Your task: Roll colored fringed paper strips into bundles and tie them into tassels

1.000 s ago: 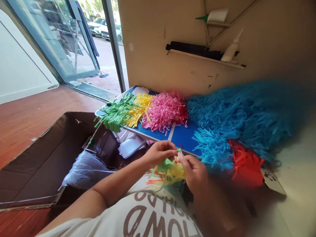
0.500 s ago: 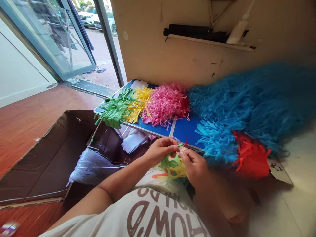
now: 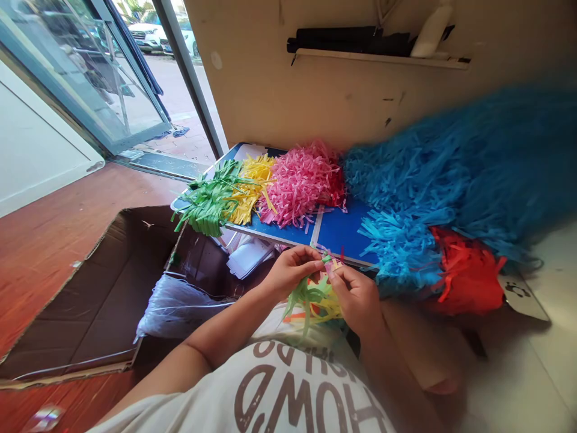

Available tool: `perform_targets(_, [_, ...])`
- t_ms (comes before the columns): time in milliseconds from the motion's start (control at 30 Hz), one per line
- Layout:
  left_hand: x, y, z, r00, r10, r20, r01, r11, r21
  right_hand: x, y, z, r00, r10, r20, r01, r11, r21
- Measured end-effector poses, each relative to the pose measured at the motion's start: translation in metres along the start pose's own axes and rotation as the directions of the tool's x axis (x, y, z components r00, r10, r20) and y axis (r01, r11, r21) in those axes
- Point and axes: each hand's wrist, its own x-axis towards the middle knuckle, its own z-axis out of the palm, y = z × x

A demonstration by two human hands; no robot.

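Note:
In front of my shirt, my left hand (image 3: 297, 269) is closed in a pinch on a paper tassel (image 3: 311, 297) of light green, yellow and orange strips. My right hand (image 3: 358, 296) pinches the same tassel from the other side, near a small green and pink twisted bit between the fingertips. The loose strips hang down below both hands. Just beyond them runs the front edge of a blue table (image 3: 338, 231). Exactly which strip each fingertip grips is too small to tell.
Fringed paper bundles lie on the table: green (image 3: 210, 198), yellow (image 3: 252, 186), pink (image 3: 300, 183), blue (image 3: 406, 240) and red (image 3: 473, 276). A cardboard box (image 3: 85, 288) stands at left, with white string (image 3: 175, 307) beside it. White papers (image 3: 250, 257) lie under the table edge.
The view has shifted slightly. Both hands stay together at the tassel, and its green strips hang a little further to the left.

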Motion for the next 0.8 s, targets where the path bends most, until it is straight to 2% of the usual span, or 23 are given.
perform_targets(667, [0.004, -0.005, -0.001, 0.999, -0.030, 0.039, 0.029, 0.999, 0.034, -0.001, -0.002, -0.001, 0.998, -0.059, 0.008, 0.059, 0.998, 0.025])
perform_targets(800, [0.004, -0.005, -0.004, 0.997, -0.030, 0.066, 0.025, 0.997, 0.075, 0.000, 0.008, -0.002, 0.999, -0.010, 0.034, 0.010, 1.000, 0.005])
